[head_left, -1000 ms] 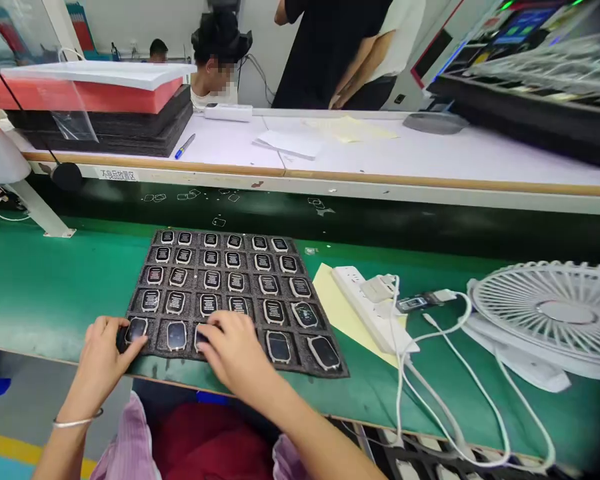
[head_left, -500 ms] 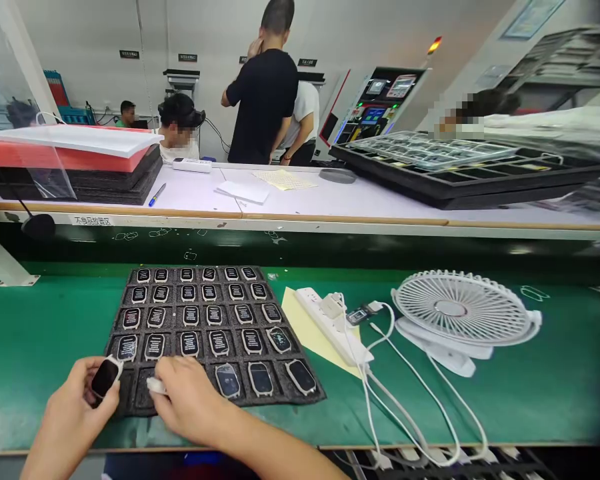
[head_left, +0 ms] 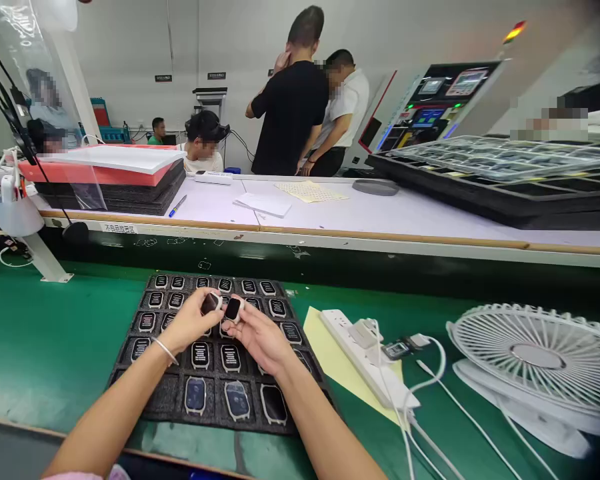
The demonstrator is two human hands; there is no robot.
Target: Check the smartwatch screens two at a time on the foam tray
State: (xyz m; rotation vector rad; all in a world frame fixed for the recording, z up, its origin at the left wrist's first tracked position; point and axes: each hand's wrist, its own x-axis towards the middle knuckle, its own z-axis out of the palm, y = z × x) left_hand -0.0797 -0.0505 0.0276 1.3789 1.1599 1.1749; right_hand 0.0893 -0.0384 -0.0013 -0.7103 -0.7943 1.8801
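Note:
A black foam tray [head_left: 130, 363] lies on the green bench, its pockets filled with several small smartwatch bodies [head_left: 237, 400]. My left hand [head_left: 190, 321] is raised over the tray's middle and pinches one watch body [head_left: 211, 303] by its edges. My right hand [head_left: 260, 333] is beside it, fingers closed on a second watch body [head_left: 233, 309]. The two watch bodies are held close together, screens up, above the tray. The pockets at the tray's near left corner are bare.
A white power strip [head_left: 367, 353] with plugs and white cables [head_left: 430, 393] lies on yellow paper right of the tray. A white desk fan [head_left: 535, 360] sits far right. A raised white shelf [head_left: 380, 213] runs behind, with stacked trays; several people stand beyond.
Both hands lifted from the tray's near row, each with a watch body, and moved forward over the tray's middle. The camera tilted up.

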